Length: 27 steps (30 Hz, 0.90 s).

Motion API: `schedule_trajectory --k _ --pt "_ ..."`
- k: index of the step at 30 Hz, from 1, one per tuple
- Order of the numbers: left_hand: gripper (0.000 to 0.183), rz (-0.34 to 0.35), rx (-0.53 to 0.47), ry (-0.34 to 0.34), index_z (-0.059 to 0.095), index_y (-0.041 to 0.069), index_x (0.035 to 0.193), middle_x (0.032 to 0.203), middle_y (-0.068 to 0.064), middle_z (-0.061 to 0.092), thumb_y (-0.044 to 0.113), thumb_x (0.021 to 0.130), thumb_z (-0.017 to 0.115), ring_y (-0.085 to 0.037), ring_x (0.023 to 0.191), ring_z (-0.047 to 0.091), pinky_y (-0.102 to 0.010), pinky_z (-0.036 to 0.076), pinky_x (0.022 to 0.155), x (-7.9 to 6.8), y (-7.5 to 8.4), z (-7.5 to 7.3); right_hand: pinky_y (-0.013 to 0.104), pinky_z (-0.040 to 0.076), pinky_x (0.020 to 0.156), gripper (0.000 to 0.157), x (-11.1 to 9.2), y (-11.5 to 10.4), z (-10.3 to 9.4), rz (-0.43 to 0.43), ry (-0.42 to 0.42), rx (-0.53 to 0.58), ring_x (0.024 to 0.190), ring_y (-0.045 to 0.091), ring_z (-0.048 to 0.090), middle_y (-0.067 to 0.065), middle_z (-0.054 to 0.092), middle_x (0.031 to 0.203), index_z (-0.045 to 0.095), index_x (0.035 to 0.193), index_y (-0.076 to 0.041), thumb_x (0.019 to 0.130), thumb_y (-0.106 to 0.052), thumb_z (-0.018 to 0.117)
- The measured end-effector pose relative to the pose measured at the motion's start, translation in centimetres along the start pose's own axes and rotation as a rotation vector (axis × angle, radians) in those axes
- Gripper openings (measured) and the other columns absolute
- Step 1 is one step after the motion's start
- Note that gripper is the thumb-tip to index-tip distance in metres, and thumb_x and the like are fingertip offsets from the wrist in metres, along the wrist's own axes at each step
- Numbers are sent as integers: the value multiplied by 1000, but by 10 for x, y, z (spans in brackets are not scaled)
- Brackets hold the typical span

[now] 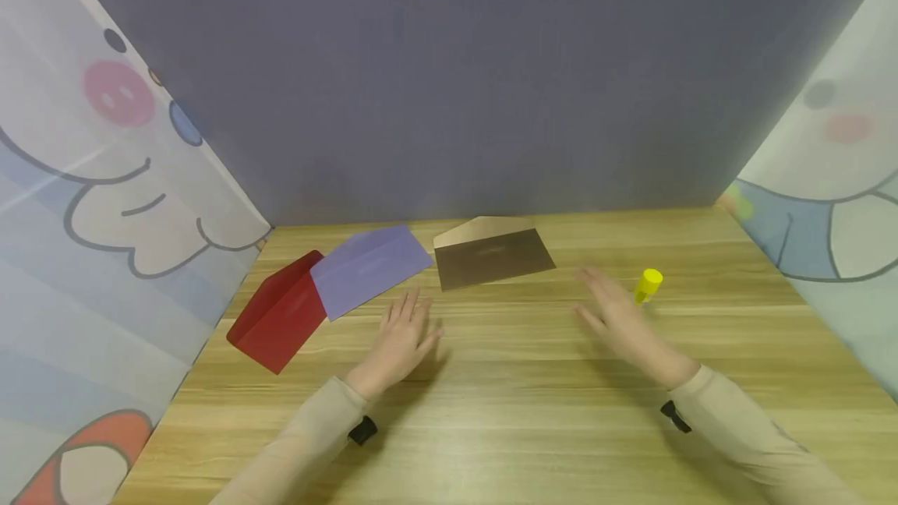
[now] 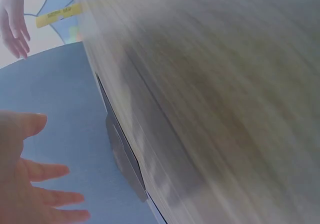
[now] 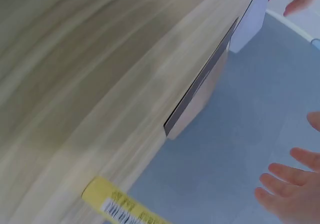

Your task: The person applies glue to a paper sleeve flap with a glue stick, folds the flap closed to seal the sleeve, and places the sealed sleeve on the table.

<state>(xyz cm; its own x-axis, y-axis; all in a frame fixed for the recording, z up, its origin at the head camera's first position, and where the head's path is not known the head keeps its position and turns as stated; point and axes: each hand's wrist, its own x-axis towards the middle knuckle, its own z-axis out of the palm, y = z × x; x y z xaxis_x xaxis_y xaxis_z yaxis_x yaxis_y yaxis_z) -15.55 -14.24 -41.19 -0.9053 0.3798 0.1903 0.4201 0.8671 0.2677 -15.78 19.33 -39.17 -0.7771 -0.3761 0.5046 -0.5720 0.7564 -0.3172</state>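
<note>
My left hand (image 1: pixel 400 340) hovers over the table with its fingers spread, just in front of a purple envelope (image 1: pixel 372 267). My right hand (image 1: pixel 620 326) is also raised above the wood, fingers extended and nothing in them. Close beside its right edge stands a yellow stick-shaped tube (image 1: pixel 648 285), which carries a barcode label (image 3: pixel 120 211) in the right wrist view. Between the hands and farther back lies a brown envelope (image 1: pixel 494 259) with its lighter flap opened away from me. A red envelope (image 1: pixel 284 318) lies at the far left, its corner tucked under the purple one.
The wood-grain table (image 1: pixel 491 411) ends at a grey upright panel (image 1: pixel 477 84) behind the envelopes. Cartoon-printed sheets (image 1: pixel 140 201) rise along the left side and the right side. A small black piece (image 1: pixel 362 431) hangs at the left cuff, another (image 1: pixel 676 416) at the right.
</note>
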Motion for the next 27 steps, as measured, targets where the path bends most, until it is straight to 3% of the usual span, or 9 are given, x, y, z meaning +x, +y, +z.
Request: schedule_trajectory --k 7,14,21,27 --pt "53 26 -21 14 40 1 130 135 -22 32 32 89 51 -38 125 28 -54 22 101 -4 -3 -2 56 33 90 49 -2 10 -15 36 112 33 111 45 38 28 42 123 42 120 9 76 4 62" --pt "42 80 -57 87 50 -2 120 125 -21 46 25 88 54 -36 114 43 -51 30 96 -7 -8 -2 56 32 90 56 -5 26 -27 85 260 49 106 47 39 31 43 117 38 120 14 71 13 63" --pt "35 99 -88 144 55 -2 115 116 -20 54 20 87 57 -35 108 49 -50 36 93 -9 -12 -3 60 23 95 65 -13 40 -34 268 266 182 112 53 30 38 32 122 27 128 14 74 10 62" --pt "28 152 -90 210 59 -3 107 106 -18 59 12 83 61 -32 99 54 -45 41 88 -10 -18 -2 63 25 90 71 -24 51 -34 360 205 291 110 55 30 41 28 122 18 132 13 78 1 62"
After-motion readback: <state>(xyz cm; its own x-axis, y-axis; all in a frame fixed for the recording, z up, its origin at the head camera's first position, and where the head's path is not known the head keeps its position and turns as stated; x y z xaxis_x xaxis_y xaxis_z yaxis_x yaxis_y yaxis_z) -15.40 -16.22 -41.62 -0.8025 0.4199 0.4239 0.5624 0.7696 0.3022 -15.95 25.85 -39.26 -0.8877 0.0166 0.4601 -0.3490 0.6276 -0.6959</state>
